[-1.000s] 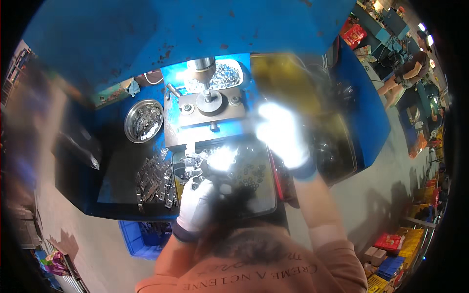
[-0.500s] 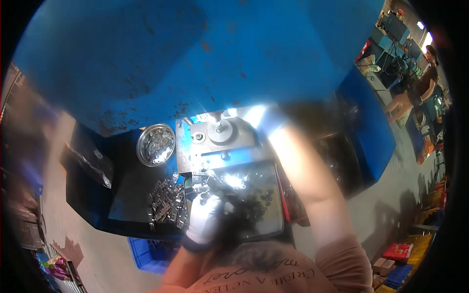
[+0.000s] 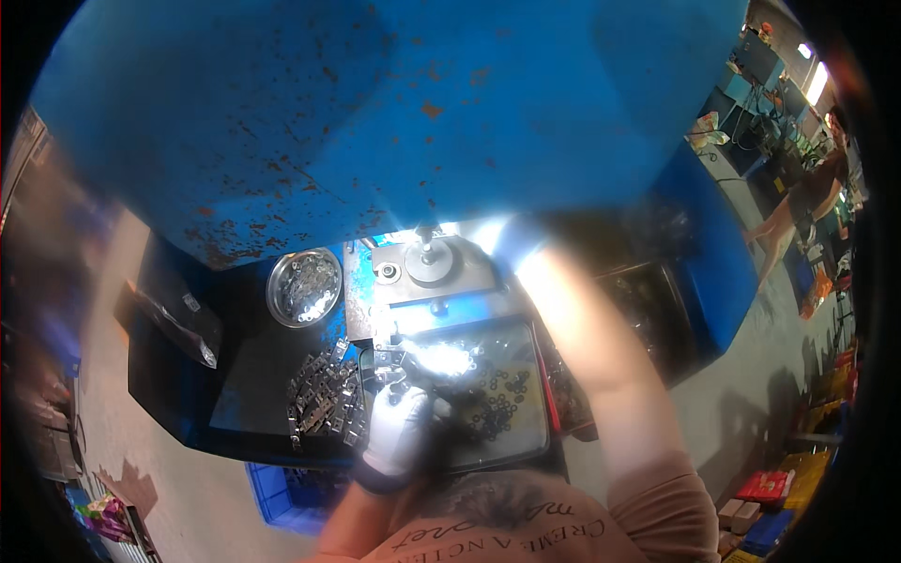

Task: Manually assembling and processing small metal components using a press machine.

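Observation:
My left hand point(image 3: 396, 430), in a white glove with a dark cuff, is closed at the near left edge of a clear-covered tray point(image 3: 507, 455). At its fingertips is a small metal bracket point(image 3: 389, 361), partly lost in glare, just below the front of a press. The press has a steel die block point(image 3: 394, 291) with a round disc point(image 3: 428, 261) under a vertical rod. My right arm reaches far up along the right side of the press. Bright light and blur hide the fingers of my right hand point(image 3: 518, 242). Small dark rings point(image 3: 497, 399) lie in the tray.
A blue, rust-spotted machine housing point(image 3: 375, 122) hangs over the work area. Left of the press are a round metal bowl point(image 3: 305, 286) of small parts, a pile of metal brackets point(image 3: 327, 394) and a plastic bag point(image 3: 174, 324). A blue crate point(image 3: 272, 497) stands below. Another person point(image 3: 812, 192) is at far right.
The view has shifted slightly. The dark shadow or blur over the tray has lessened, so the rings show more plainly. Both hands stay in nearly the same places. The person at far right has shifted.

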{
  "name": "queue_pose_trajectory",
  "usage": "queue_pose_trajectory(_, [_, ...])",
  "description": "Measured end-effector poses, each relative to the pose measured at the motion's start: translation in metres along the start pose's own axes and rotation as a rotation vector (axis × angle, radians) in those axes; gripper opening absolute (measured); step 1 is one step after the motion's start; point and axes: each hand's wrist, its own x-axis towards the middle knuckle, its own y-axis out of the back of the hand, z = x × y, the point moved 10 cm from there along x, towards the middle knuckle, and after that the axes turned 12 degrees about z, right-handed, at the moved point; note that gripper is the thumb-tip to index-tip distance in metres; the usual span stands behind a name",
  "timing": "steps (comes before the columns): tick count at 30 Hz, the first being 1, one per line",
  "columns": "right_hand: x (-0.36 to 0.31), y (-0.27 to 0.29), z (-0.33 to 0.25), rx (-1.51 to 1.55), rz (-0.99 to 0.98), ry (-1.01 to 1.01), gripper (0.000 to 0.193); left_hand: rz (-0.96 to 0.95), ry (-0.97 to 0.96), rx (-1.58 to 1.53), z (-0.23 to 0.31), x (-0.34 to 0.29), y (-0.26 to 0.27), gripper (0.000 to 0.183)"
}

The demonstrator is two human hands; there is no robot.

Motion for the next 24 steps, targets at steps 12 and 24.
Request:
queue_pose_trajectory(12, [-0.017,-0.053,0.057,-0.077,0.065,0.002,0.030,0.054,0.025,-0.038,0.009,-0.008,0.002,0.011])
queue_pose_trajectory(24, [-0.012,0.010,0.057,-0.155,0.202,-0.007,0.033,0.050,0.008,-0.014,0.014,-0.009,0.001,0.013])
